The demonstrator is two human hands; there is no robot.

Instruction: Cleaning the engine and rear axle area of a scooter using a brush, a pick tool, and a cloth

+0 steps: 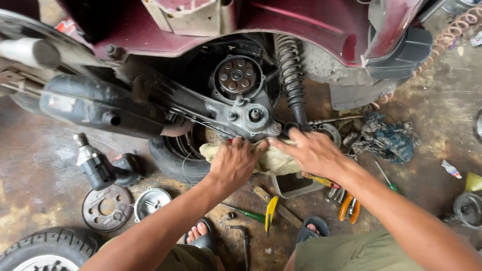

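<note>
Oil-stained concrete floor (26,176) fills the head view, with a maroon scooter body (288,19) raised across the far side and its rear wheel off.

From here I see my left hand (234,164) spread flat, fingers slightly curled, pressing on a crumpled pale yellow cloth rag (275,162) that sits just under the grey cast-metal gear housing (249,117). My right hand (311,152) lies palm down on the same rag, fingers stretched left toward the housing's lower edge; neither hand is closed round anything I can make out.

I judge the rag soft, light and probably greasy, so it will bunch and slide; it takes pressure best with flat palms at its middle. The housing looks rigid, heavy and fixed to the scooter.

Close by, the black coiled shock absorber spring (290,68) stands just right of the housing and crowds my right hand's reach. A bare black tyre (179,154) lies near left. A round rusty brake drum (107,206) and a yellow-handled green screwdriver (257,213) lie nearer, with orange-handled pliers (349,207) to the right, and a dark greasy rag heap (385,138) sits far right.
</note>
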